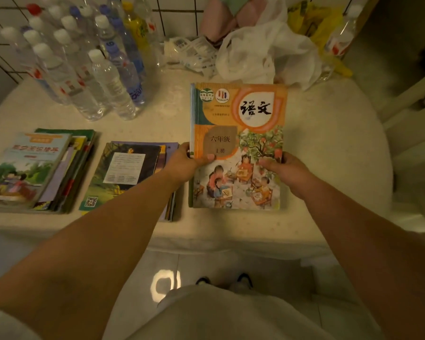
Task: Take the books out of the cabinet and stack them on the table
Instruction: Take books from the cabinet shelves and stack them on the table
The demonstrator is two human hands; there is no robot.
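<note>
Books are mostly out by the look of it: two piles already sit on the pale stone-look table [329, 148], a thick stack of colourful paperback textbooks [37, 173] at the far left and a thinner pile topped by a dark-covered book lying back side up [130, 173] just beside it. Both hands are on an orange Chinese-language textbook with a drawing of kids under a tree [238, 146], to the right of those piles; the left hand [184, 163] pinches its spine edge, thumb on the cover, and the right hand [286, 170] grips the opposite edge. It seems to start a third pile, maybe with another book under it. The cabinet isn't in view, so can't tell what's left inside. Clear plastic water bottles [84, 62] and a crumpled white plastic bag [263, 52] crowd the back.
</note>
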